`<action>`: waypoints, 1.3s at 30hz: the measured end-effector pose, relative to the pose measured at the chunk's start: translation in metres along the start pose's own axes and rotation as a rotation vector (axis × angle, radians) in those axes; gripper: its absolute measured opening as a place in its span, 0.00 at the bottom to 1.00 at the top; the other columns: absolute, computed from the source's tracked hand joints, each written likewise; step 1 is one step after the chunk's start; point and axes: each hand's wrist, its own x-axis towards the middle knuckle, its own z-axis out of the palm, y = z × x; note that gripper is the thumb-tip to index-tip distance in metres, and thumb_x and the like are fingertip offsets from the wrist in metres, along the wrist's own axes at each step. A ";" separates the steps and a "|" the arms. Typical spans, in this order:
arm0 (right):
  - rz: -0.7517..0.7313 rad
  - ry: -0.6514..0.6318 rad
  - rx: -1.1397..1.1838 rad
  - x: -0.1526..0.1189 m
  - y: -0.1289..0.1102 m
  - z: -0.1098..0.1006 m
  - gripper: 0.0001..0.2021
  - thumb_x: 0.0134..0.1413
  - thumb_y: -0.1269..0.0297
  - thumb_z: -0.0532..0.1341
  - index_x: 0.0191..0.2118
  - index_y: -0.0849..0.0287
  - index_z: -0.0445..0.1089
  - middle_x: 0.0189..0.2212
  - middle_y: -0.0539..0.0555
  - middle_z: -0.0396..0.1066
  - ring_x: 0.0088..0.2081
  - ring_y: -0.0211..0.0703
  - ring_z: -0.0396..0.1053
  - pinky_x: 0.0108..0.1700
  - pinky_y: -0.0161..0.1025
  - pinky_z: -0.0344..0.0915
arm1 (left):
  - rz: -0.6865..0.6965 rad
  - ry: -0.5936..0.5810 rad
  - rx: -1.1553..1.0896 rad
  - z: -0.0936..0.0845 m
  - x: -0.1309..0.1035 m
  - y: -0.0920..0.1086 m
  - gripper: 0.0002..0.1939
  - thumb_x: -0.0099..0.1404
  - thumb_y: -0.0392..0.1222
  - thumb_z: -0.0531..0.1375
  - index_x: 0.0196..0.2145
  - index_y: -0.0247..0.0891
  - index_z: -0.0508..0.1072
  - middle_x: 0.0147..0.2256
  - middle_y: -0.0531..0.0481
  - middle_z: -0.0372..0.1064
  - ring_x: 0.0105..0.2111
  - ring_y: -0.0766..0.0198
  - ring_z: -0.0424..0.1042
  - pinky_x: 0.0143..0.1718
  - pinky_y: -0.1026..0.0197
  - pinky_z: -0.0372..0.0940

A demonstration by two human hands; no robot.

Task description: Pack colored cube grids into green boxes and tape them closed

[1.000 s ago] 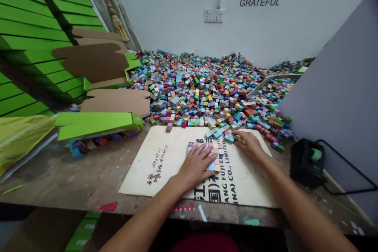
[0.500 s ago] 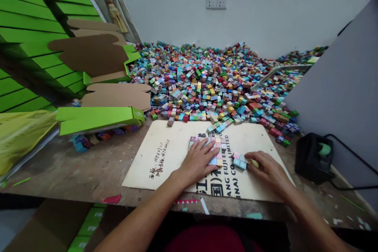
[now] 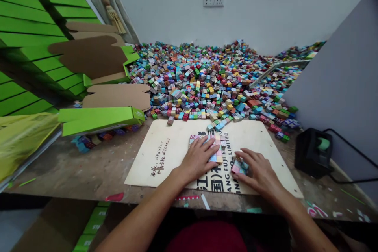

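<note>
My left hand (image 3: 198,157) lies flat with fingers spread over a block of small coloured cubes (image 3: 219,156) on a cream board (image 3: 174,153). Its fingers cover part of that block; pink, blue and yellow cubes show at the right side. To the right, my right hand (image 3: 256,167) curls round a smaller group of cubes (image 3: 239,166), pink, pale blue and brown, thumb on the near side and fingers on the far side. The two groups are apart, with printed black letters on the board between them.
A large heap of coloured cubes (image 3: 201,75) lies along the wall. Green boxes (image 3: 97,120) stand at the left, beside a yellow bag (image 3: 26,141). A black tape dispenser (image 3: 313,155) sits at the right. Some cubes (image 3: 220,123) overlap the board's far edge.
My right hand has moved from the right end of the small group to wrap round it, and the group now sits turned. My left hand stays on the larger block. The view has shifted slightly.
</note>
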 end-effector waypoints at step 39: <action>-0.138 0.201 -0.123 -0.002 -0.017 -0.002 0.12 0.57 0.62 0.57 0.46 0.55 0.66 0.41 0.58 0.66 0.41 0.50 0.64 0.41 0.45 0.57 | 0.115 -0.044 -0.119 -0.007 -0.004 0.013 0.25 0.62 0.35 0.55 0.55 0.52 0.62 0.60 0.53 0.54 0.61 0.52 0.48 0.59 0.43 0.46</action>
